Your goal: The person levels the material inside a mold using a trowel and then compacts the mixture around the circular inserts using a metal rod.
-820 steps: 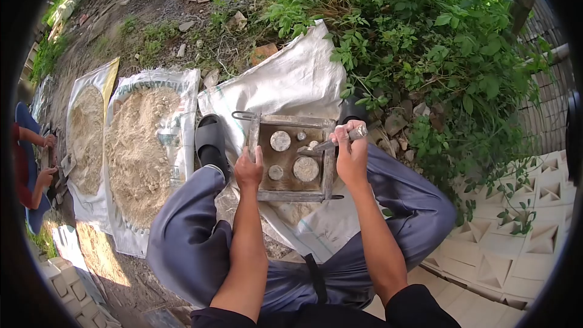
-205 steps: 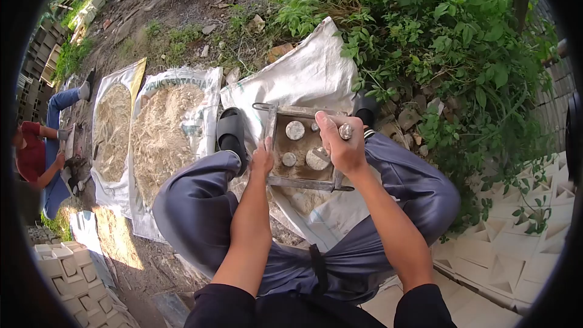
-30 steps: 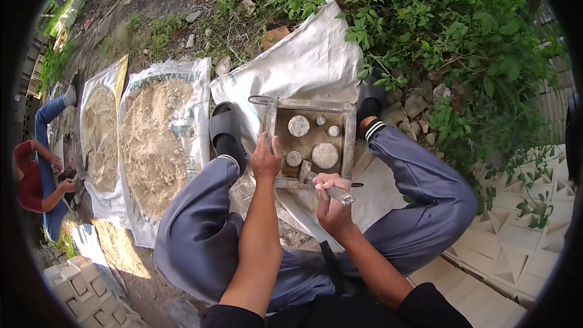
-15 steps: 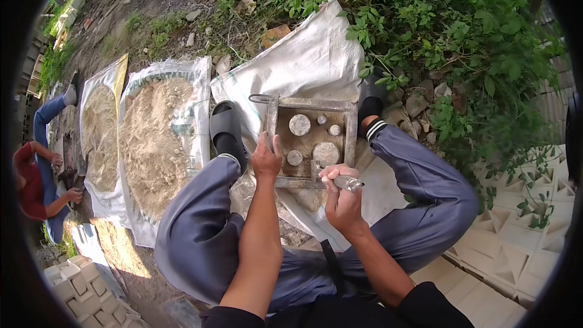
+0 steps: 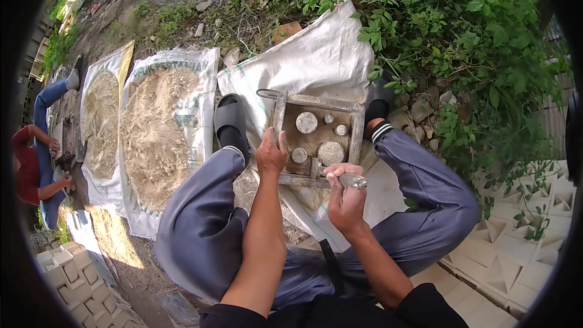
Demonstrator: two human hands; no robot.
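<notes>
A rectangular mould frame (image 5: 359, 130), grey and dust-covered, lies on the sack between my feet. Inside it are several round discs of different sizes, among them a large disc (image 5: 306, 123) at the back and another large disc (image 5: 331, 153) at the front. My left hand (image 5: 271, 153) grips the frame's left side, thumb inside the rail. In my right hand (image 5: 345, 200) is a small trowel (image 5: 353, 180) with a round metal handle. Its flat blade sits at the frame's front edge, beside the front large disc; the blade's tip is hard to make out.
Sandy powder heaps (image 5: 159, 136) lie on sacks to the left. A white sack (image 5: 303, 54) spreads under and beyond the frame. Leafy plants (image 5: 449, 42) crowd the right, above patterned pale blocks (image 5: 516, 249). Another person (image 5: 27, 167) sits at far left.
The whole view has shifted slightly, so the frame appears a little further right. Both hands keep their holds. The other person's hands at far left have moved a little.
</notes>
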